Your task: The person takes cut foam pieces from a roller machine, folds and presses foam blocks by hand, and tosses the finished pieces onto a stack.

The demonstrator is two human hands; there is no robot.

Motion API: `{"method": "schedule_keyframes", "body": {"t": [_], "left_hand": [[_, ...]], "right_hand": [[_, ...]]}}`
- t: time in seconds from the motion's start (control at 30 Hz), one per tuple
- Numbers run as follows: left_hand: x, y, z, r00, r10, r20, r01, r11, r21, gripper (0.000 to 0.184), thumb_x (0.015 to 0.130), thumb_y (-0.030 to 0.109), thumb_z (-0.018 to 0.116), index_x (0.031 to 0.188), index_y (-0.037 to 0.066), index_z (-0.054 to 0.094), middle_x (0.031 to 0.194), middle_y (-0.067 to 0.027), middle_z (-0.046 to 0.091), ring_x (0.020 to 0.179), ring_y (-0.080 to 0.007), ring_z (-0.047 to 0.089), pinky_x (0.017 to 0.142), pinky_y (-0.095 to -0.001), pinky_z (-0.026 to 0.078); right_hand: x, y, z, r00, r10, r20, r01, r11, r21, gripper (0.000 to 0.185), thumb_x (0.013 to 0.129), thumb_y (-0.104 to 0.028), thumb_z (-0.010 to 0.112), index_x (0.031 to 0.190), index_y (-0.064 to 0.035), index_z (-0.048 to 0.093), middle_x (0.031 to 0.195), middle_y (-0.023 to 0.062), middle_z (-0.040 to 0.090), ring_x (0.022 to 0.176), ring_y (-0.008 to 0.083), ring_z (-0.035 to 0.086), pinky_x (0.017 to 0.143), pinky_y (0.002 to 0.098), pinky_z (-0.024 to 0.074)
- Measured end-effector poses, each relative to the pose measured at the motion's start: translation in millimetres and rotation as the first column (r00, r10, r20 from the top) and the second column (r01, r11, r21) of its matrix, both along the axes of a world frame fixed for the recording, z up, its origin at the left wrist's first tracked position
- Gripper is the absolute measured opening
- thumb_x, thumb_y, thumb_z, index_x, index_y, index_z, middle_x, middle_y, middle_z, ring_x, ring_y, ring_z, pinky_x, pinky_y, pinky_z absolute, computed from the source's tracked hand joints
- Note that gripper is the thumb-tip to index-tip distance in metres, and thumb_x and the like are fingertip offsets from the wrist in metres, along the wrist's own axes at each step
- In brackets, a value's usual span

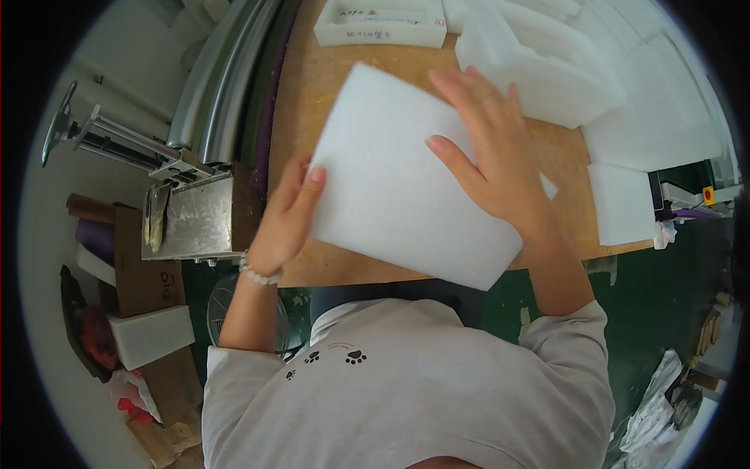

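Hands (pixel 283 220) (pixel 500 156) handle white sheet (pixel 383 172) near hand-lettered tray (pixel 418 36).

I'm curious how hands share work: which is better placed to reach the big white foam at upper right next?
Probably the right hand: it is spread open over the sheet, nearer the foam, while the left hand holds the sheet's left edge.

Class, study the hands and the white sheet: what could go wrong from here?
The left hand pinches one edge of the white sheet while the right hand is open, so the sheet might swing or slip.

Its near corner shows past the edge of the table, and might brush the shirt.
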State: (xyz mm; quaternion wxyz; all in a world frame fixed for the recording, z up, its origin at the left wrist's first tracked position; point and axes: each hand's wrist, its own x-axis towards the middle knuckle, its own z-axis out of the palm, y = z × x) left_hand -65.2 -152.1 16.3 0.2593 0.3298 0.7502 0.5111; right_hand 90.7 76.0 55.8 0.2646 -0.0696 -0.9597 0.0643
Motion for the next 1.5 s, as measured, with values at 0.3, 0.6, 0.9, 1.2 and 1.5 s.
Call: {"method": "schedule_keyframes", "body": {"t": [0.3, 0.6, 0.9, 1.2, 1.5], "left_hand": [[-27, 84, -76, 0.602, -0.372, -0.707, 0.185, 0.926, -0.330, 0.067, 0.101, 0.045, 0.044, 0.154, 0.007, 0.029, 0.162, -0.0102, 0.025, 0.150, -0.0285, 0.022, 0.119, -0.0609, 0.012], [27, 59, -76, 0.390, -0.362, -0.847, -0.079, 0.903, -0.422, 0.069, 0.096, 0.040, 0.050, 0.152, 0.004, 0.033, 0.162, -0.0101, 0.027, 0.151, -0.0306, 0.020, 0.118, -0.0633, 0.009], [13, 35, -93, 0.888, -0.062, -0.455, 0.058, 0.998, -0.022, 0.061, 0.098, 0.024, 0.051, 0.151, -0.001, 0.033, 0.153, -0.0240, 0.037, 0.137, -0.0358, 0.040, 0.115, -0.0451, 0.028], [93, 78, 0, 0.835, -0.409, 0.369, 0.197, 0.847, 0.494, 0.055, 0.097, 0.007, 0.047, 0.151, 0.006, 0.035, 0.146, -0.0181, 0.046, 0.119, -0.0299, 0.058, 0.102, -0.0355, 0.044], [48, 72, -30, 0.913, -0.117, 0.390, 0.030, 0.975, 0.222, 0.052, 0.094, 0.004, 0.054, 0.145, 0.008, 0.043, 0.136, -0.0138, 0.053, 0.105, -0.0240, 0.065, 0.094, -0.0321, 0.047]], "right_hand": [[-51, 9, -121, 0.943, -0.065, 0.326, 0.098, 0.992, -0.085, 0.060, 0.101, -0.038, 0.046, 0.146, -0.0002, 0.038, 0.149, 0.0173, 0.044, 0.143, 0.0322, 0.035, 0.119, 0.0537, 0.0199], [92, -22, -119, 0.816, -0.483, 0.319, 0.523, 0.851, -0.051, 0.076, 0.095, -0.041, 0.053, 0.153, 0.0001, 0.027, 0.159, 0.0260, 0.022, 0.147, 0.0455, 0.021, 0.112, 0.0686, 0.0134], [165, -63, -130, 0.881, -0.471, 0.037, 0.330, 0.557, -0.762, 0.057, 0.098, -0.024, 0.057, 0.147, 0.0001, 0.039, 0.144, 0.0250, 0.044, 0.132, 0.0351, 0.045, 0.110, 0.0485, 0.0349], [423, 85, -76, -0.492, -0.722, -0.487, -0.411, 0.686, -0.601, 0.057, 0.095, -0.037, 0.052, 0.135, 0.0020, 0.048, 0.133, 0.0184, 0.054, 0.116, 0.0302, 0.055, 0.099, 0.0394, 0.0444], [440, 252, -59, -0.805, -0.591, 0.056, -0.446, 0.540, -0.714, 0.083, 0.076, -0.027, 0.082, 0.126, 0.0021, 0.023, 0.129, 0.0263, 0.047, 0.104, 0.0329, 0.060, 0.084, 0.0388, 0.0597]]}}
